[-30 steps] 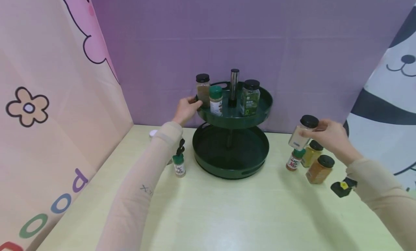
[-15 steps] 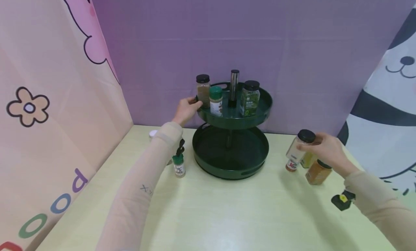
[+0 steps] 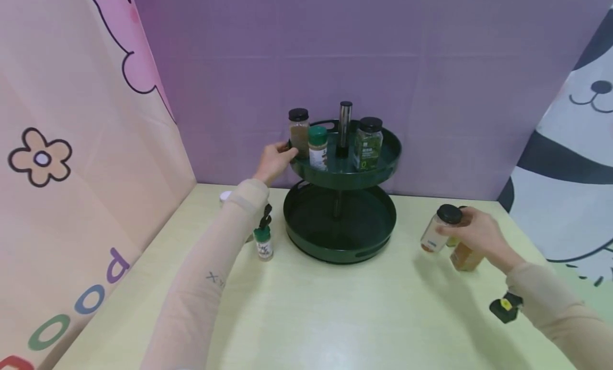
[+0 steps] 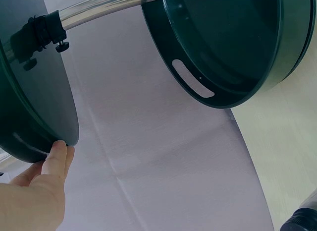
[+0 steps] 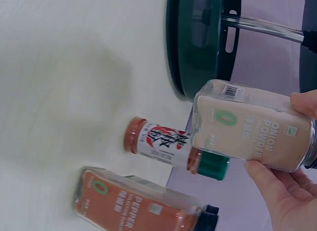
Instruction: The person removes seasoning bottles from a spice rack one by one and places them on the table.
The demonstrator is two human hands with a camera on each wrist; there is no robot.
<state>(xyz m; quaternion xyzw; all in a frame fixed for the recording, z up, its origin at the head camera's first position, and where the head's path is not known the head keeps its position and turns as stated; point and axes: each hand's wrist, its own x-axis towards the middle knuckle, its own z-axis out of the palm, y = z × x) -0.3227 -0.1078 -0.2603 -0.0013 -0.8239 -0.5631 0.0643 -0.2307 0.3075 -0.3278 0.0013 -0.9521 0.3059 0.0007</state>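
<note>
In the head view, my left hand [image 3: 274, 163] holds the left rim of the upper tray [image 3: 345, 180] of a dark green two-tier spice rack. The left wrist view shows its fingers [image 4: 55, 159] against the tray's underside and edge. On that tray stand a black-lidded brown spice jar [image 3: 299, 138], a green-lidded spice jar [image 3: 318, 149] and a jar with a green label [image 3: 368, 146]. My right hand [image 3: 481, 234] grips a tilted, black-lidded onion powder jar [image 5: 242, 124] above the table, right of the rack. Behind it is a green-lidded red spice jar [image 5: 163, 144], largely hidden in the head view.
An orange pepper jar [image 5: 133, 199] stands under my right hand, and a yellow jar is mostly hidden beside it. A small green-lidded jar [image 3: 263, 245] and a white lid [image 3: 225, 196] are by my left forearm. The lower tray [image 3: 335, 245] rests on the table.
My right hand has lowered the onion powder jar and shifted slightly left, now covering more of the jars behind. My left hand has stayed at the upper tray's rim.
</note>
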